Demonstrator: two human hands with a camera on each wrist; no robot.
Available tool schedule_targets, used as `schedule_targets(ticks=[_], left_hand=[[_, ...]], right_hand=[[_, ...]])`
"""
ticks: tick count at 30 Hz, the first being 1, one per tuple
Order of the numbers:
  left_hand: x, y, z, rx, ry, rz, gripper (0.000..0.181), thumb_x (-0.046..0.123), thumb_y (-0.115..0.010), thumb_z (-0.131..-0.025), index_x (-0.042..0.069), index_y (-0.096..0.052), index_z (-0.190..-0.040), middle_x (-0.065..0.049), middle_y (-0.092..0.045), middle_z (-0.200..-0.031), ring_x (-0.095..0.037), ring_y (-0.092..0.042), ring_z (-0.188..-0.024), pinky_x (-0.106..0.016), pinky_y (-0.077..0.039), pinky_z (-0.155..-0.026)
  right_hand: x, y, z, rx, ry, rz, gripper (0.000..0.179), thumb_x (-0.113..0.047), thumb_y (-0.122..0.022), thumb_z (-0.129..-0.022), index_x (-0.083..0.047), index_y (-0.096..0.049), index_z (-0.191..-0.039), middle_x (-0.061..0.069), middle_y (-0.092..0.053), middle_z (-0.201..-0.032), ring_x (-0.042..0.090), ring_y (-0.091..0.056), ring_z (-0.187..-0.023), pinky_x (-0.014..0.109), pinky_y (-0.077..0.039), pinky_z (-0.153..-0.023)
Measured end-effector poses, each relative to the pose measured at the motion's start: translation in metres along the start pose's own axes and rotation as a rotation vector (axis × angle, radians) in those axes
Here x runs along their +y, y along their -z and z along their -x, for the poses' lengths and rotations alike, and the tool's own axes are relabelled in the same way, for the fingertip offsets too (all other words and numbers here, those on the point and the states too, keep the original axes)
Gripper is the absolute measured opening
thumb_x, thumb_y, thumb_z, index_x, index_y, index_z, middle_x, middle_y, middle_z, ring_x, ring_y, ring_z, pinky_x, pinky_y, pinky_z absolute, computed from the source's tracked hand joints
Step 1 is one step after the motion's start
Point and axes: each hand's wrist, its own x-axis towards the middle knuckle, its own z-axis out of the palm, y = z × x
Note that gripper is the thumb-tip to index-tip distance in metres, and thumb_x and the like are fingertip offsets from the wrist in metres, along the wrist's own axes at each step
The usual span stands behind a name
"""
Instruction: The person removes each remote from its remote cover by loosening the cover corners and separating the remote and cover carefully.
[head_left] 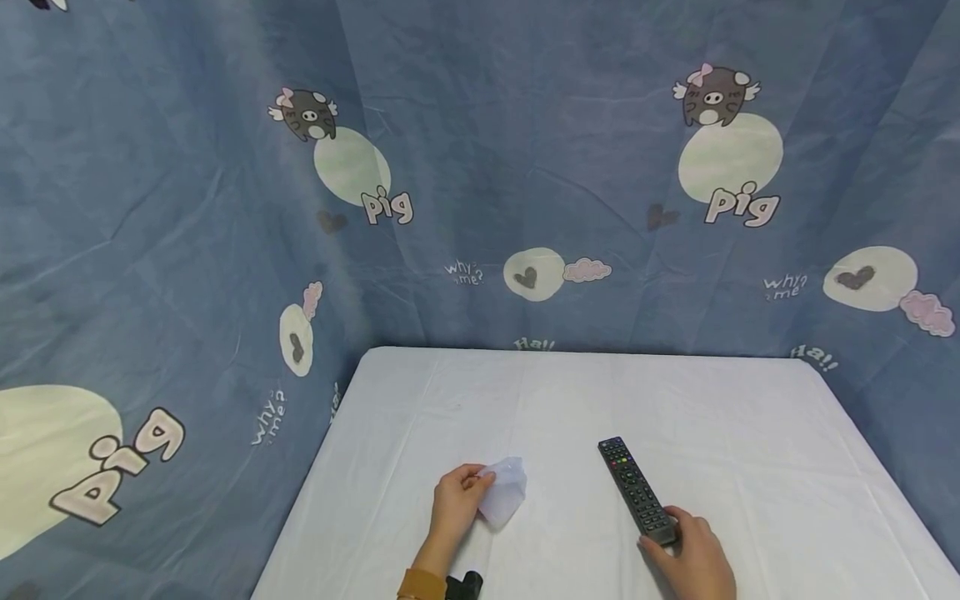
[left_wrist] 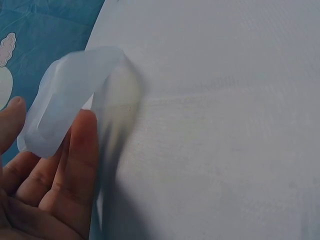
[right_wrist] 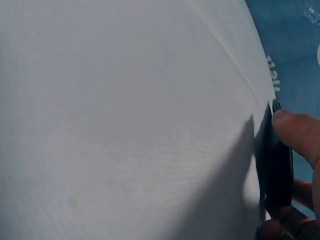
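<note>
A thin, pale bluish-white sheet (head_left: 504, 493), like a wipe or tissue, hangs from my left hand (head_left: 456, 504), pinched between thumb and fingers. In the left wrist view the sheet (left_wrist: 75, 95) looks soft and slightly see-through, curving over the fingers. My right hand (head_left: 693, 558) grips the near end of a black remote control (head_left: 637, 490), thumb on one side and fingers on the other. Its buttons face up and its far end points away to the left. The right wrist view shows only the dark edge of the remote (right_wrist: 279, 165) beside the thumb.
Both hands are over a table with a white cloth (head_left: 562, 400). Blue curtains (head_left: 465, 150) printed with pigs and lettering hang behind it and at its left. A black strap mount (head_left: 465, 586) shows at the left wrist, beside a mustard sleeve (head_left: 422, 585).
</note>
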Motion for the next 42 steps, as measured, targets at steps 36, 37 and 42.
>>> schedule_targets(ticks=[36,37,42], left_hand=[[0.002,-0.004,0.011,-0.292,0.124,0.114,0.037,0.023,-0.077,-0.088,-0.004,-0.059,-0.105,-0.009,-0.070,-0.073,-0.011,-0.066,-0.049,-0.032,-0.059,-0.049],[0.002,-0.004,0.011,-0.292,0.119,0.109,0.037,0.023,-0.077,-0.088,-0.005,-0.059,-0.105,-0.009,-0.070,-0.073,-0.011,-0.066,-0.049,-0.032,-0.059,-0.049],[0.003,-0.003,0.011,-0.309,0.099,0.042,0.036,0.026,-0.076,-0.089,-0.003,-0.061,-0.105,-0.006,-0.069,-0.071,-0.011,-0.065,-0.048,-0.031,-0.058,-0.047]], right_hand=[[-0.006,-0.008,0.009,-0.071,0.055,0.068,0.105,-0.068,-0.075,-0.073,0.007,-0.046,-0.140,0.014,-0.066,-0.097,0.024,-0.066,-0.085,0.046,-0.057,-0.074],[-0.006,-0.009,0.009,-0.070,0.059,0.069,0.106,-0.068,-0.075,-0.073,0.007,-0.045,-0.141,0.015,-0.067,-0.099,0.026,-0.067,-0.086,0.046,-0.057,-0.075],[-0.006,-0.013,0.011,-0.081,0.083,0.086,0.108,-0.071,-0.073,-0.072,0.008,-0.045,-0.141,0.020,-0.068,-0.107,0.035,-0.069,-0.095,0.049,-0.057,-0.077]])
